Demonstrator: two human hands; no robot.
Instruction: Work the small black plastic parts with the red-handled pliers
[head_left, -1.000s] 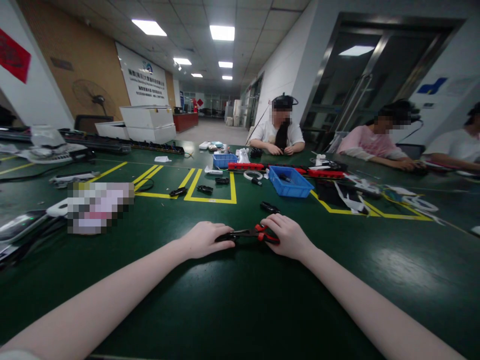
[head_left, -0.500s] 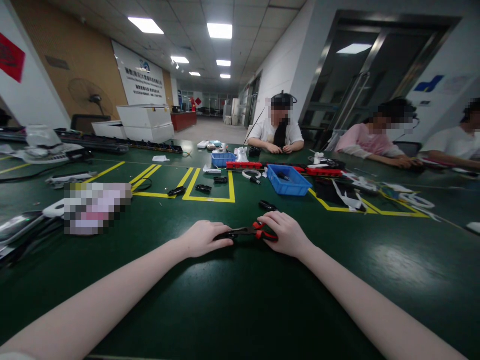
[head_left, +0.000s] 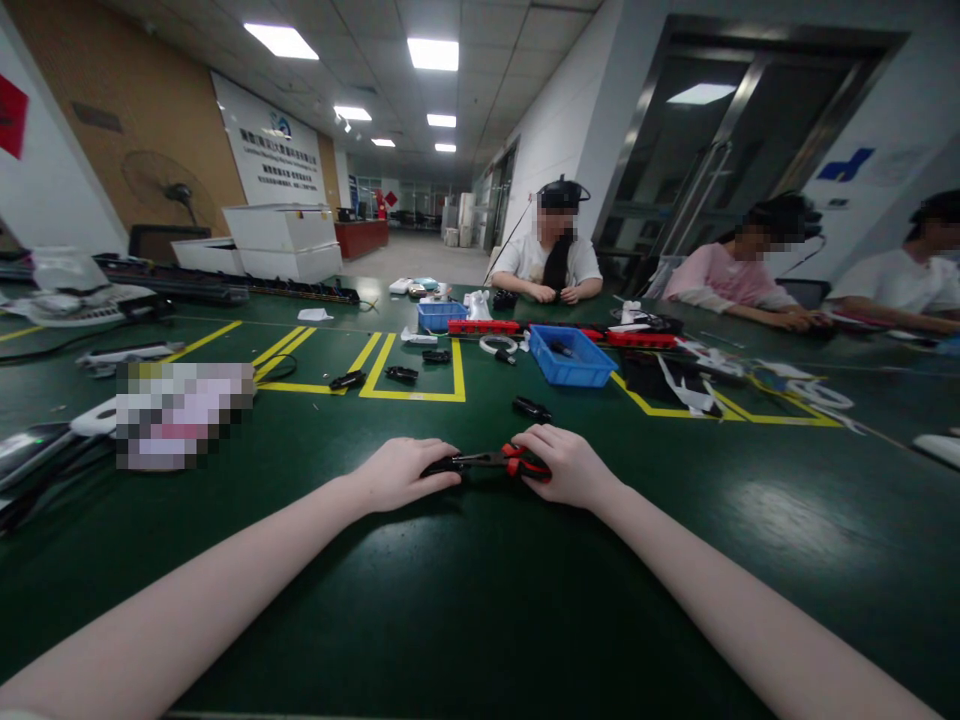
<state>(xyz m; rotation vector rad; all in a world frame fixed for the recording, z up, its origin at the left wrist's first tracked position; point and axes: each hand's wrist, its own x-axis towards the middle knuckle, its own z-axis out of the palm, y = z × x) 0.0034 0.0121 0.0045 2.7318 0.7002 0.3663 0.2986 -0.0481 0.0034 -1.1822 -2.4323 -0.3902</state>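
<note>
Your right hand [head_left: 574,468] grips red-handled pliers [head_left: 486,460], their tips at a black part [head_left: 441,466] in your left hand [head_left: 397,475]. A blue tray [head_left: 576,374] sits beyond.

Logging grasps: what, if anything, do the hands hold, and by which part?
Right hand: pliers, by the red-and-black handles. Left hand: a black piece, gripped part mostly hidden.

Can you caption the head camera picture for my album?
Right hand holds red-handled pliers, left hand holds a black part, over a green table.
</note>
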